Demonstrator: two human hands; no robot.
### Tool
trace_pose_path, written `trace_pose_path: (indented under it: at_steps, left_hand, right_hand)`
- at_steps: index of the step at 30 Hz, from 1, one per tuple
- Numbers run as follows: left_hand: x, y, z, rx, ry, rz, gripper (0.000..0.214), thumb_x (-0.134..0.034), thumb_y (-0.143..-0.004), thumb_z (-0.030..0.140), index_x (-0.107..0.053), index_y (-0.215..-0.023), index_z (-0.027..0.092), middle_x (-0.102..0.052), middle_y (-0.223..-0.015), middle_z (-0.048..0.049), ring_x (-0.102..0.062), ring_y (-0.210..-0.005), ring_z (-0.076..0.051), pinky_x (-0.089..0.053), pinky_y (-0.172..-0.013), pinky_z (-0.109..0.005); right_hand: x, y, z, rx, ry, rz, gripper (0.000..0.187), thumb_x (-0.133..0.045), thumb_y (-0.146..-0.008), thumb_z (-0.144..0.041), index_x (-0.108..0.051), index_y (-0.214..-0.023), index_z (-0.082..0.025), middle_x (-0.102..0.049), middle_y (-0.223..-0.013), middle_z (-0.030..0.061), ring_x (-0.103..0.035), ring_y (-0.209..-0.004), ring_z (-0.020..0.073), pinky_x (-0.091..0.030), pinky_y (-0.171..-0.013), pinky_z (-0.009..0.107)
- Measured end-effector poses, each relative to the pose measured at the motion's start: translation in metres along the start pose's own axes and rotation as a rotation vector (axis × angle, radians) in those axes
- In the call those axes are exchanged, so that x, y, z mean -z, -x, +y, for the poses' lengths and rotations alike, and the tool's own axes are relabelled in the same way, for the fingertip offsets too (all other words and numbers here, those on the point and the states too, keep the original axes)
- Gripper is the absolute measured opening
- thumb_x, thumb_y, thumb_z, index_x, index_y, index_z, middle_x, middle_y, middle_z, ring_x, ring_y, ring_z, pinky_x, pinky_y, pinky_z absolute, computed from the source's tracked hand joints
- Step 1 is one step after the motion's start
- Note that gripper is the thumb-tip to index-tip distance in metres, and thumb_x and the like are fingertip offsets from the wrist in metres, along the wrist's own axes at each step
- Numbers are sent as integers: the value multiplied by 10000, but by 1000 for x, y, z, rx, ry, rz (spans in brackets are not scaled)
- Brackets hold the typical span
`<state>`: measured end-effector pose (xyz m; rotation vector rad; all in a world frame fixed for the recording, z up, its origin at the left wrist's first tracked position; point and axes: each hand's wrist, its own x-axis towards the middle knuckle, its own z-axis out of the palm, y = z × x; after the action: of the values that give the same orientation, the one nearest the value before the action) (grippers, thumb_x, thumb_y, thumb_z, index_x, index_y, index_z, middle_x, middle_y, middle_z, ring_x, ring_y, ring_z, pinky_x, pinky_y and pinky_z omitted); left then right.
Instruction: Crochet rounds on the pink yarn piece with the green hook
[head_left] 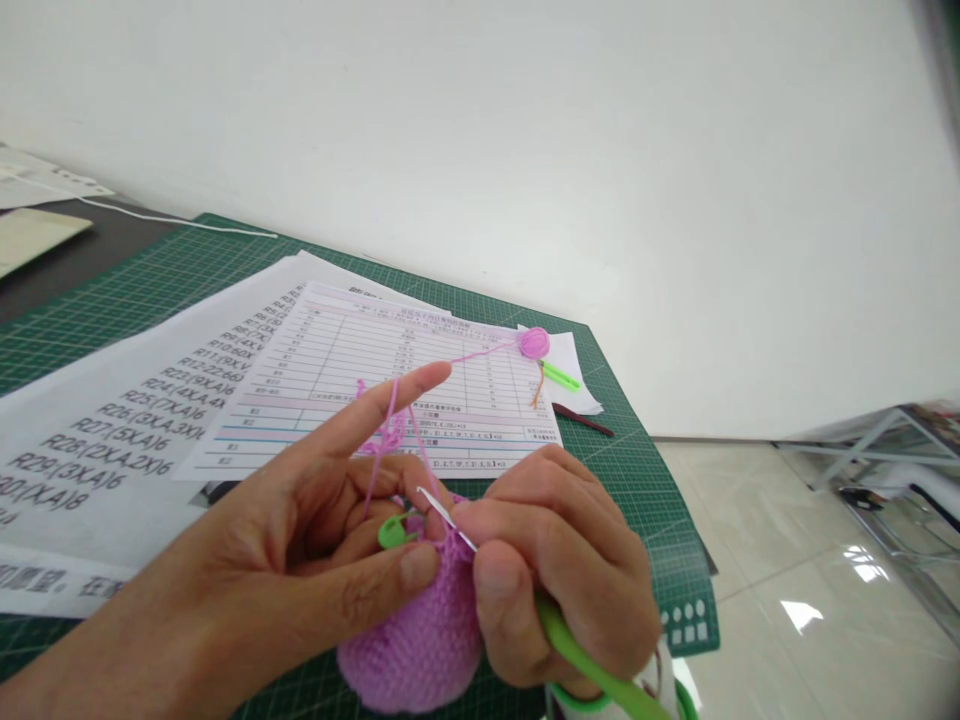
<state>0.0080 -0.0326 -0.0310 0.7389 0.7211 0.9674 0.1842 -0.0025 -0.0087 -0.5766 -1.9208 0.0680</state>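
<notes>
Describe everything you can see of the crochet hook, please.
The crochet hook has a thin, shiny, silvery shaft and a thick light-green handle, perhaps plastic or rubber. Gripped in the right hand, it slants up and leftward, its shaft crossing the top of the pink crocheted piece; whether through a stitch is unclear. The handle runs off the picture's bottom edge.

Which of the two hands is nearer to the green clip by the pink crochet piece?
Left. The left hand has its thumb just below the green clip; the right hand is farther right, holding the crochet hook.
</notes>
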Motion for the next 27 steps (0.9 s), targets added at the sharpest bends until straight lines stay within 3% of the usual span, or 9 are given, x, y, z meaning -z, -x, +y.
trace_pose_path:
  at_steps: [4,12,16,22,27]
  left_hand:
    - [-2,2,7,52,-91,30,896,-790,-798,395,-256,-1498,557,-690,-891,35,-581,-645,-128,-450,-528,-183]
    - [-8,1,9,-25,-38,-24,708,-765,-841,322,-440,-1448,489,-723,-809,34,-511,-556,-74,-426,-501,-120]
    - [-5,0,8,-36,-140,40,770,-798,-789,299,-446,-1447,489,-716,-784,25,-494,-522,-95,-399,-445,-147]
    - [-5,-6,14,-83,-103,160,775,-766,-718,370,-516,-1451,322,-679,-727,-25,-602,-584,-193,-470,-482,-252]
    - [-7,-9,15,-84,-115,194,789,-761,-704,385,-519,-1450,300,-665,-700,-23,-618,-612,-207,-484,-503,-262]
  right_hand:
    - [0,1,1,-50,-75,64,253,-466,-941,-124,-612,-736,-151,-626,-594,-1,-544,-530,115,-423,-479,298]
    - [3,-2,-1,-157,-131,20,329,-451,-964,-181,-586,-666,-161,-570,-563,-3,-515,-488,96,-405,-446,273]
    - [2,-4,4,-166,-188,-9,366,-443,-979,-198,-593,-649,-145,-557,-544,-8,-503,-481,78,-380,-439,244]
    - [10,-8,6,-192,-337,-99,381,-482,-974,-255,-617,-635,-147,-570,-516,-14,-525,-467,75,-398,-439,229]
    - [15,-10,8,-164,-383,-186,414,-471,-988,-271,-624,-624,-149,-618,-531,-3,-540,-460,81,-428,-442,242]
